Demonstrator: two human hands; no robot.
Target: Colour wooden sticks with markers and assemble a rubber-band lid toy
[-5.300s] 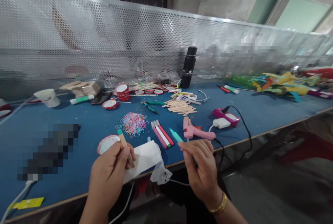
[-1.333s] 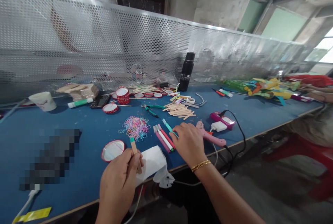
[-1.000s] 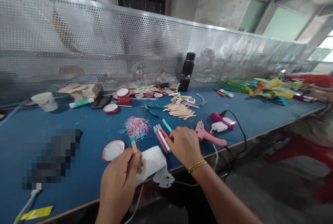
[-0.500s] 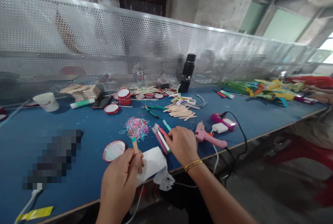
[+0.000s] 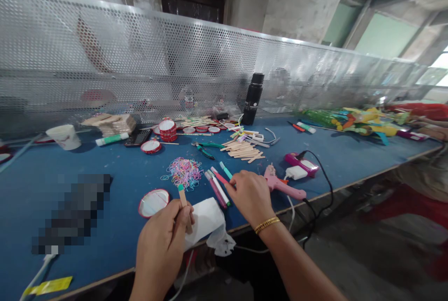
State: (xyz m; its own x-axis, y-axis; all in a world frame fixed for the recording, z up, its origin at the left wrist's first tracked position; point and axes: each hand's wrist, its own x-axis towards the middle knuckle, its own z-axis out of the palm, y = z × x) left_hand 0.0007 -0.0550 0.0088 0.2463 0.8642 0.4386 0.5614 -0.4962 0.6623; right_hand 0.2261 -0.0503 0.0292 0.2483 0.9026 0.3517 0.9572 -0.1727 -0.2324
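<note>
Near the front edge of the desk (image 5: 122,165), we are pinching the green-tipped wooden stick (image 5: 183,202) in our closed left hand (image 5: 161,240), and we are holding our right hand (image 5: 252,196) half-curled over the red marker (image 5: 218,176) and the teal marker (image 5: 226,170); whether it is gripping one, we cannot tell.

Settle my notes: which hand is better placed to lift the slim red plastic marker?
Likely the right hand: it partly covers the marker; the left hand holds a flat green-tipped wooden stick.
</note>
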